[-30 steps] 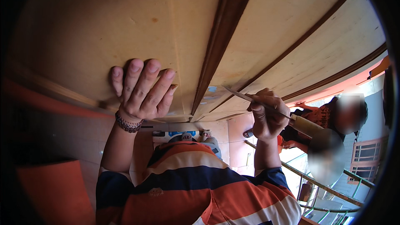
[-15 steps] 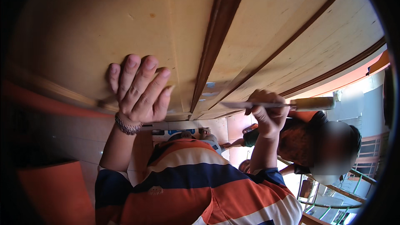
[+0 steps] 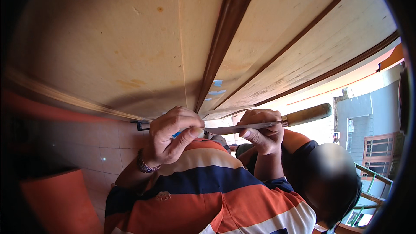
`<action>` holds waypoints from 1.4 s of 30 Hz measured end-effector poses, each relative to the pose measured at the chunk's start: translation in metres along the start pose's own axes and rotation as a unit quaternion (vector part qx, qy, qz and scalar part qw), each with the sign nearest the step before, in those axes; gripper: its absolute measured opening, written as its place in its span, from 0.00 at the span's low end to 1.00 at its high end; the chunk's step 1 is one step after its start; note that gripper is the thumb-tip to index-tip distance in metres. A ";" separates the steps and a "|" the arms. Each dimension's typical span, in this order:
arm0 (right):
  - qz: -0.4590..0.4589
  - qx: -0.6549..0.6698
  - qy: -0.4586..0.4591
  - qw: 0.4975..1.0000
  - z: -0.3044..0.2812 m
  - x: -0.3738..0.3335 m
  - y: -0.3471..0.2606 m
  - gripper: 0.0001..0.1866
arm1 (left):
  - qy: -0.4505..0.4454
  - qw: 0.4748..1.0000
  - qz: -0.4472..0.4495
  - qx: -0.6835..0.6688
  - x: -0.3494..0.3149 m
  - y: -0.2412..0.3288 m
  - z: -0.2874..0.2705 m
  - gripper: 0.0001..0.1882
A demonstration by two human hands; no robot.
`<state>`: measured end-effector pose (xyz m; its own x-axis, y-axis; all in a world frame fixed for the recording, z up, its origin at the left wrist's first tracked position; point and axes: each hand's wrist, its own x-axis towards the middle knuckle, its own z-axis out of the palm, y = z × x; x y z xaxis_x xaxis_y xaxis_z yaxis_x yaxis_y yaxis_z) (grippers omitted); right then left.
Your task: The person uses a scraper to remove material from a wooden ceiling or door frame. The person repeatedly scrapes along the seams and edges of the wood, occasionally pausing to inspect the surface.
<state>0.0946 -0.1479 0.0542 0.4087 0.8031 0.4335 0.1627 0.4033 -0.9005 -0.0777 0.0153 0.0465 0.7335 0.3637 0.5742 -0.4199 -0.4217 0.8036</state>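
My right hand is closed round the blade of a long, flat knife, close to its ferrule. The wooden handle sticks out to the right past my fist. At the blade's other end, my left hand has its fingers curled and its thumb pressed in at the tip. Part of the tip is hidden by those fingers. Both hands are in front of my chest, away from the tall pale wooden panel that fills the upper view.
Dark brown moulding strips run down the panels. Small light-blue patches mark the wood near my hands. A person in a dark cap is close on my right. An orange block-like surface is at lower left, beside the tiled floor.
My left hand has come off the wooden panel, moving down and right to the blade's tip, its fingers curling. The knife has shifted slightly left and down. The other person has moved closer.
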 end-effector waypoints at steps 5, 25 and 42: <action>0.033 -0.009 -0.020 0.999 0.001 -0.010 0.001 0.10 | -0.061 0.998 -0.011 -0.008 -0.006 -0.003 -0.001 0.05; 0.253 -0.084 -0.228 0.937 -0.038 -0.038 0.042 0.19 | 0.125 0.986 -0.084 0.068 0.011 -0.027 0.040 0.04; 0.103 -0.065 -0.140 0.983 -0.076 -0.031 0.084 0.08 | 0.249 0.914 -0.228 -0.225 0.007 -0.057 0.107 0.07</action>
<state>0.1635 -0.1725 -0.0376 0.1849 0.9585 0.2168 0.2236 0.1738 -0.9591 0.0088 -0.0469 -0.0125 0.6008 0.7960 0.0729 -0.3903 0.2126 0.8958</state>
